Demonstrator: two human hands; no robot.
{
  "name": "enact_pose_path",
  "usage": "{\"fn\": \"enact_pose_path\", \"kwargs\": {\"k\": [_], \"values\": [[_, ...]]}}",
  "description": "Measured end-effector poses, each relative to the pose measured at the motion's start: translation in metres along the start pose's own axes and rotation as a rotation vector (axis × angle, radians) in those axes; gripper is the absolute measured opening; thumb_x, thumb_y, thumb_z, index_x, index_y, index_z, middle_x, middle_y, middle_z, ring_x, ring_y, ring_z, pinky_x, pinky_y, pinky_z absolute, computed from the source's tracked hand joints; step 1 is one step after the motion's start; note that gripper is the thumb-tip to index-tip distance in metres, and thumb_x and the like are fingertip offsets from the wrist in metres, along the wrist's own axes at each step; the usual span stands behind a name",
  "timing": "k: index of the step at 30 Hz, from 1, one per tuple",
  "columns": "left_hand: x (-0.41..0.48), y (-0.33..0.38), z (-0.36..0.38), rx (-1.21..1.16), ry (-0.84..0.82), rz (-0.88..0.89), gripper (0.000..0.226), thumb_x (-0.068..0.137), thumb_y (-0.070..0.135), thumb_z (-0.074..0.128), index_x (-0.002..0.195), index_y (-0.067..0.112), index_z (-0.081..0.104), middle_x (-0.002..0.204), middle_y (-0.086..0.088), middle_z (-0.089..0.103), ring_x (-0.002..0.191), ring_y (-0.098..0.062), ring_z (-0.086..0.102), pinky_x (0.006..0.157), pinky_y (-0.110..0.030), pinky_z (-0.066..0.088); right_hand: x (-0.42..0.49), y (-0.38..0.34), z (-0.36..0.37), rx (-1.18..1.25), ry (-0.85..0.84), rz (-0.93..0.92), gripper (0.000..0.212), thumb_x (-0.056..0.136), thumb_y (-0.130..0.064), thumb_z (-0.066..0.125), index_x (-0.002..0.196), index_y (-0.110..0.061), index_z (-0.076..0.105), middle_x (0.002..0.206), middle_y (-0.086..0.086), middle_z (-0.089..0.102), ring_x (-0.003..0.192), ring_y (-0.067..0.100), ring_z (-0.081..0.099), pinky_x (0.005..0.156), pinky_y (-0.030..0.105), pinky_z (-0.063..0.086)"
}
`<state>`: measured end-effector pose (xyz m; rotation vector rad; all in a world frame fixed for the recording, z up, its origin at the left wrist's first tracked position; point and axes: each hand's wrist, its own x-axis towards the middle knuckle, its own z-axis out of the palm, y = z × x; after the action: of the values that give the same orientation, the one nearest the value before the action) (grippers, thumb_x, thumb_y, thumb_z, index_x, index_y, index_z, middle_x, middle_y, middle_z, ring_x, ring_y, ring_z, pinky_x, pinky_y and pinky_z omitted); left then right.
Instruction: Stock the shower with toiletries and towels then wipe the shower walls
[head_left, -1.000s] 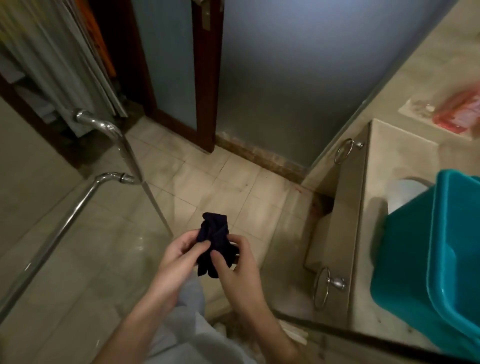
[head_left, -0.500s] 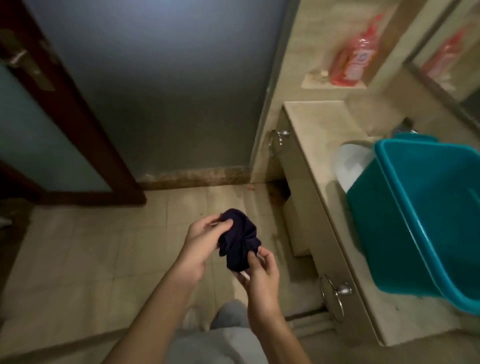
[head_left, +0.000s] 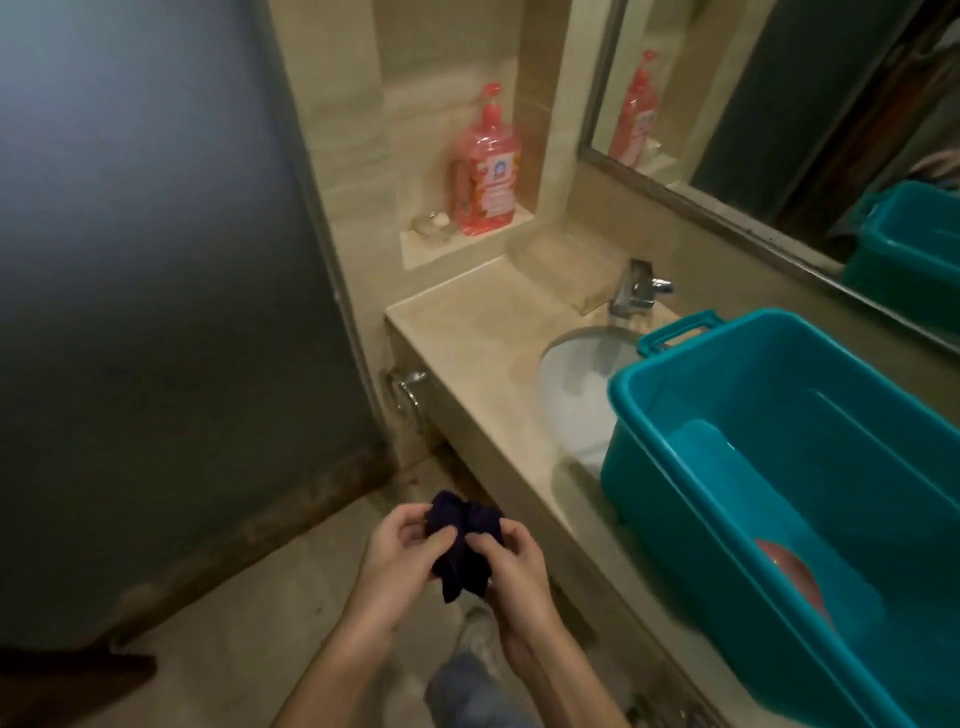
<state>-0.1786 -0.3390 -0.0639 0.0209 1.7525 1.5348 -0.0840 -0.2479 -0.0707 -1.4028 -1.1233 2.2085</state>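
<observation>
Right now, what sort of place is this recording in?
A bathroom, probably in a home. A washbasin is sunk in a stone counter below a tap, a mirror hangs on the wall, and a pink pump bottle stands in a niche.

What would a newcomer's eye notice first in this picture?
Probably the big teal tub on the counter at right, partly over the white sink. Then the left hand and right hand, low in the middle, gripping a bunched dark cloth, and the pink bottle in the wall niche.

Left hand (head_left: 395, 556) and right hand (head_left: 514, 571), fingers curled, apparently pinch a cloth (head_left: 462, 512).
</observation>
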Motion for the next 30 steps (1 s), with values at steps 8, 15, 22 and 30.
{"fn": "enact_pose_path", "kwargs": {"k": [8,15,22,30], "values": [[0.113,0.064,0.030,0.074,-0.032,-0.098,0.042,0.089,-0.002,0.070,0.126,0.013,0.057,0.108,-0.010,0.075,0.097,-0.026,0.073,0.085,-0.045,0.060,0.114,-0.087,0.021,-0.048,0.079,0.010,0.025,0.079,0.003,0.058,0.102,-0.006,0.061,0.094,0.017,0.072,0.078,0.025,0.068,0.065,0.036,0.054],[0.184,0.112,0.030,0.346,-0.252,-0.037,0.019,0.090,0.001,0.069,0.108,0.006,0.070,0.094,-0.010,0.078,0.086,-0.022,0.076,0.071,-0.027,0.060,0.167,-0.122,0.043,-0.096,0.118,-0.059,0.023,0.082,0.001,0.061,0.102,-0.010,0.065,0.095,0.013,0.074,0.087,0.027,0.071,0.066,0.029,0.055],[0.288,0.155,0.037,0.501,-0.381,0.128,0.011,0.090,0.001,0.069,0.099,0.006,0.074,0.092,-0.009,0.078,0.091,-0.025,0.074,0.081,-0.033,0.059,0.229,-0.137,0.068,-0.067,0.306,-0.157,0.017,0.083,-0.001,0.065,0.094,-0.013,0.071,0.094,0.008,0.073,0.093,0.026,0.069,0.084,0.043,0.058],[0.403,0.164,0.057,0.828,-0.682,-0.016,0.034,0.092,0.015,0.070,0.121,0.024,0.053,0.115,-0.003,0.062,0.100,-0.010,0.063,0.078,-0.014,0.047,0.276,-0.133,0.092,0.075,0.705,-0.019,0.022,0.093,-0.012,0.062,0.114,-0.019,0.066,0.109,0.000,0.069,0.104,0.017,0.066,0.094,0.032,0.054]]}}
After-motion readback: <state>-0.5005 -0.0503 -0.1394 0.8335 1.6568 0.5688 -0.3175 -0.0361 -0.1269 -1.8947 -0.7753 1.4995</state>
